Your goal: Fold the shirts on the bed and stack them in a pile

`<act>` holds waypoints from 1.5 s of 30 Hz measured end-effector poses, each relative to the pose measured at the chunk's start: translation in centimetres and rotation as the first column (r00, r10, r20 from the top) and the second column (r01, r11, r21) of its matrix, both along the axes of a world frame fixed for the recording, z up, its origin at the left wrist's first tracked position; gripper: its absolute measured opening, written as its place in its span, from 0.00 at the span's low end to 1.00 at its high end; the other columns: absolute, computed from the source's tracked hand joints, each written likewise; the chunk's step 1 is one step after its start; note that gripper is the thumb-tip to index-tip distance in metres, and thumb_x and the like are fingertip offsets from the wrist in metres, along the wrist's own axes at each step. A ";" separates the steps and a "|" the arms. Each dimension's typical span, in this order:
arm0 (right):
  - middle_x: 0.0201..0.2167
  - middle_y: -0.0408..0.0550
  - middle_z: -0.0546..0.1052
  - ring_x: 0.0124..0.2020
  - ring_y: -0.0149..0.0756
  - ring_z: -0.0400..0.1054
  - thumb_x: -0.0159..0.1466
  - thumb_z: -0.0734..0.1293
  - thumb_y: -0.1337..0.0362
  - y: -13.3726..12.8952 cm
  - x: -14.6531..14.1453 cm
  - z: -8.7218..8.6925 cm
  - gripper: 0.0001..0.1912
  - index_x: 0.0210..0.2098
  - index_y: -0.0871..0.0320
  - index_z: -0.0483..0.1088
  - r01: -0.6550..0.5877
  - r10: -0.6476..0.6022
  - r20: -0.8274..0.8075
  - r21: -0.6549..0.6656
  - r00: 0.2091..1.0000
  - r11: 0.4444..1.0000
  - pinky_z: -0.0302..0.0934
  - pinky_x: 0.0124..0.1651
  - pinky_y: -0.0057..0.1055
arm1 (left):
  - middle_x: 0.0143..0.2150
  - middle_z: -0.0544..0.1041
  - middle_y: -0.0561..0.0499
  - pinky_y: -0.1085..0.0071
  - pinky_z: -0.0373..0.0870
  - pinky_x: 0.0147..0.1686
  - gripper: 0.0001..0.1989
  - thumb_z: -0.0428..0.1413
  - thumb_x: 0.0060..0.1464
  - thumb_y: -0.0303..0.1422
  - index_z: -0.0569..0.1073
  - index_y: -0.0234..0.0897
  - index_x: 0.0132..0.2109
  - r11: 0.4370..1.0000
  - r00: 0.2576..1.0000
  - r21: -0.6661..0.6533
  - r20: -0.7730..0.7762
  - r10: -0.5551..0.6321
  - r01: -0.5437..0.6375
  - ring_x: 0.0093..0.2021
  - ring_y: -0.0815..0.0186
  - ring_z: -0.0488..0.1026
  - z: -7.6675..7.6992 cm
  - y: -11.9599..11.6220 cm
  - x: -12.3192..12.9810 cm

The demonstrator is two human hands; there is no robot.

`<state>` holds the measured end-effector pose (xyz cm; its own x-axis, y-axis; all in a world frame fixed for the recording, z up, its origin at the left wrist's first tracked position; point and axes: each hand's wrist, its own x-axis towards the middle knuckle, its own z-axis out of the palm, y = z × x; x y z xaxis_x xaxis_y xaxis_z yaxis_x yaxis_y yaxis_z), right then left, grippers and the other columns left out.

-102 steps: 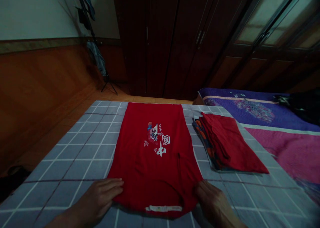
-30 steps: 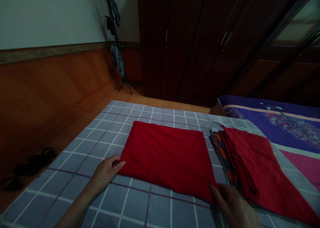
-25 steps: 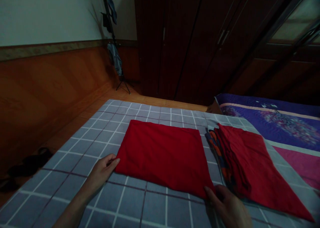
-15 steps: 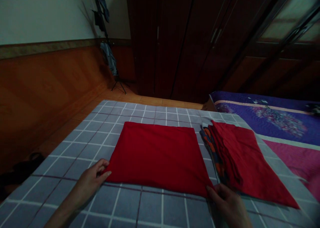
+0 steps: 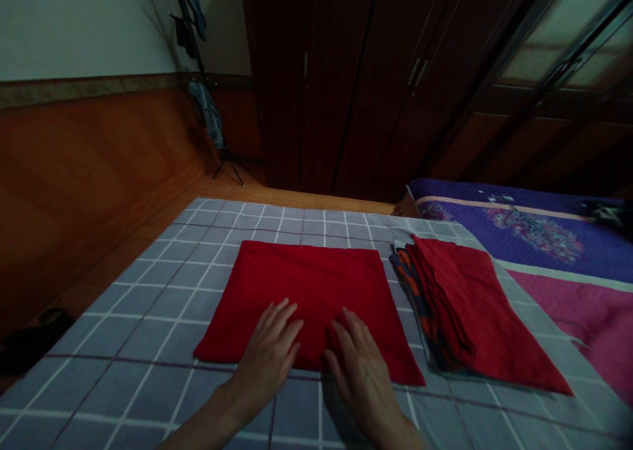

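A folded red cloth (image 5: 306,275) lies flat on the grey checked cover (image 5: 148,344). My left hand (image 5: 270,348) is over its near edge, left of the middle, with the fingers spread and nothing held. To its right, my right hand (image 5: 359,364) is over the same edge, its fingers apart and no cloth gripped. Beside the cloth on the right sits a stack of folded fabric with a red piece (image 5: 475,298) on top and an orange and dark patterned one (image 5: 413,285) showing at its left side.
A bed with a purple and pink flowered cover (image 5: 534,229) is at the right. Behind stand a dark wardrobe (image 5: 336,94) and a rack with hanging clothes (image 5: 208,114). A dark object (image 5: 37,341) lies on the floor at the left.
Both hands have let go of the red cloth's near corners and moved inward to the middle of its near edge, fingers now spread. The view has shifted slightly.
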<state>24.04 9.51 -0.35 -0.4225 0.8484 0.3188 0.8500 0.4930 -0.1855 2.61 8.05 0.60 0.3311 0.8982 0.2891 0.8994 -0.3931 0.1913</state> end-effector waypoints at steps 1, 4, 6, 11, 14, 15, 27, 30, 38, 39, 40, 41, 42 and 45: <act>0.60 0.59 0.64 0.60 0.52 0.58 0.62 0.61 0.62 0.0 -0.6 -0.4 0.23 0.56 0.61 0.66 -0.026 0.027 0.035 -0.009 0.999 1.000 0.60 0.57 0.47 | 0.62 0.65 0.45 0.50 0.58 0.60 0.19 0.51 0.57 0.28 0.69 0.39 0.56 1.000 0.999 -0.020 -0.045 -0.012 0.012 0.63 0.53 0.58 -0.5 0.1 0.3; 0.62 0.59 0.60 0.63 0.55 0.52 0.60 0.63 0.62 -0.1 -1.2 -1.2 0.28 0.59 0.61 0.63 -0.049 0.054 0.105 -0.048 0.993 0.998 0.57 0.59 0.50 | 0.67 0.58 0.45 0.48 0.57 0.60 0.29 0.53 0.57 0.34 0.58 0.39 0.64 0.997 0.990 -0.076 -0.139 -0.031 0.021 0.66 0.52 0.52 -1.7 0.0 0.1; 0.64 0.59 0.56 0.65 0.54 0.49 0.60 0.63 0.60 -0.1 -1.1 -1.6 0.30 0.61 0.62 0.61 -0.020 0.029 0.115 -0.077 0.993 0.997 0.55 0.60 0.49 | 0.68 0.54 0.45 0.49 0.54 0.61 0.33 0.53 0.57 0.37 0.53 0.39 0.67 0.996 0.986 -0.091 -0.163 -0.033 0.018 0.67 0.52 0.48 -2.0 -0.2 -0.1; 0.66 0.58 0.49 0.67 0.53 0.40 0.62 0.63 0.55 0.1 -0.6 -2.0 0.34 0.64 0.61 0.55 -0.042 0.058 0.120 -0.130 0.991 0.991 0.48 0.63 0.52 | 0.70 0.47 0.47 0.48 0.51 0.62 0.36 0.52 0.58 0.42 0.46 0.43 0.68 0.990 0.974 -0.125 -0.206 -0.088 0.063 0.69 0.52 0.44 -1.5 -0.4 -0.5; 0.67 0.56 0.48 0.67 0.50 0.39 0.62 0.63 0.52 0.6 0.2 -2.0 0.35 0.65 0.61 0.54 -0.032 0.046 0.119 -0.118 0.992 0.992 0.48 0.64 0.49 | 0.70 0.46 0.47 0.49 0.49 0.62 0.39 0.51 0.57 0.47 0.44 0.42 0.69 0.991 0.976 -0.125 -0.206 -0.075 0.050 0.69 0.52 0.42 -1.1 0.4 -1.3; 0.67 0.56 0.48 0.67 0.49 0.39 0.62 0.62 0.51 1.0 0.5 -1.9 0.35 0.65 0.61 0.54 -0.022 0.035 0.122 -0.105 0.992 0.994 0.48 0.64 0.48 | 0.70 0.46 0.47 0.48 0.48 0.63 0.38 0.50 0.58 0.47 0.44 0.42 0.69 0.992 0.977 -0.120 -0.207 -0.059 0.034 0.69 0.52 0.42 -1.0 0.8 -1.7; 0.65 0.61 0.55 0.66 0.52 0.46 0.63 0.58 0.44 3.8 4.4 -2.7 0.37 0.62 0.64 0.58 0.118 -0.114 0.118 -0.024 0.986 0.993 0.49 0.62 0.52 | 0.67 0.57 0.42 0.49 0.46 0.63 0.33 0.45 0.60 0.50 0.58 0.35 0.65 0.971 0.960 -0.100 -0.204 0.193 -0.217 0.67 0.51 0.48 -0.6 5.7 -7.3; 0.65 0.59 0.55 0.66 0.51 0.44 0.64 0.57 0.44 5.1 3.1 -1.6 0.36 0.63 0.61 0.58 0.042 -0.039 0.115 -0.025 0.993 0.999 0.46 0.63 0.52 | 0.68 0.55 0.44 0.52 0.44 0.64 0.31 0.44 0.62 0.48 0.57 0.35 0.66 0.975 0.965 -0.075 -0.175 0.194 -0.209 0.68 0.54 0.47 0.0 8.1 -7.3; 0.65 0.63 0.54 0.66 0.54 0.44 0.63 0.57 0.41 7.8 2.6 -3.2 0.39 0.62 0.65 0.59 0.110 -0.109 0.108 -0.003 0.988 0.994 0.46 0.62 0.53 | 0.69 0.48 0.40 0.45 0.41 0.62 0.42 0.47 0.54 0.57 0.52 0.38 0.67 0.924 0.937 -0.164 -0.131 0.325 -0.344 0.68 0.42 0.38 -2.3 11.2 -7.8; 0.64 0.63 0.55 0.66 0.54 0.44 0.63 0.57 0.41 7.8 2.0 -3.0 0.39 0.61 0.65 0.60 0.111 -0.110 0.109 -0.004 0.988 0.994 0.46 0.63 0.54 | 0.70 0.47 0.40 0.45 0.40 0.62 0.42 0.47 0.53 0.58 0.52 0.39 0.68 0.925 0.937 -0.167 -0.127 0.324 -0.343 0.68 0.41 0.37 -2.5 11.2 -7.9; 0.64 0.63 0.55 0.66 0.54 0.44 0.63 0.57 0.42 7.8 1.2 -2.5 0.38 0.61 0.65 0.60 0.099 -0.097 0.112 -0.010 0.989 0.995 0.45 0.63 0.54 | 0.70 0.47 0.40 0.44 0.40 0.62 0.42 0.47 0.53 0.58 0.51 0.39 0.68 0.926 0.939 -0.169 -0.123 0.321 -0.339 0.68 0.42 0.37 -2.6 11.2 -8.0; 0.65 0.62 0.55 0.66 0.53 0.44 0.64 0.57 0.43 8.0 0.1 -1.9 0.37 0.61 0.65 0.60 0.072 -0.069 0.115 -0.022 0.991 0.997 0.44 0.63 0.53 | 0.70 0.46 0.40 0.44 0.39 0.62 0.42 0.47 0.53 0.58 0.51 0.40 0.68 0.927 0.940 -0.169 -0.120 0.318 -0.335 0.68 0.42 0.36 -2.7 11.2 -8.0; 0.65 0.60 0.53 0.67 0.52 0.42 0.64 0.57 0.44 8.3 -1.3 -1.2 0.36 0.62 0.63 0.59 0.026 -0.021 0.117 -0.042 0.993 0.999 0.42 0.64 0.52 | 0.70 0.46 0.40 0.44 0.39 0.62 0.42 0.47 0.53 0.58 0.51 0.40 0.68 0.928 0.941 -0.167 -0.118 0.317 -0.333 0.68 0.42 0.36 -2.7 11.2 -8.0; 0.67 0.55 0.49 0.68 0.48 0.39 0.66 0.56 0.47 10.3 -5.3 0.7 0.34 0.64 0.60 0.55 -0.132 0.150 0.113 -0.152 0.982 0.979 0.40 0.65 0.50 | 0.70 0.46 0.39 0.43 0.39 0.62 0.41 0.48 0.54 0.57 0.51 0.40 0.68 0.932 0.942 -0.151 -0.119 0.313 -0.329 0.68 0.41 0.36 -2.7 11.0 -7.8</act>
<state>18.75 19.78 0.38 -0.5695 0.8106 0.1362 0.7946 0.5853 -0.1613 -5.22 19.09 -2.06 0.0352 0.9935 0.1087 0.9889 -0.0504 0.1399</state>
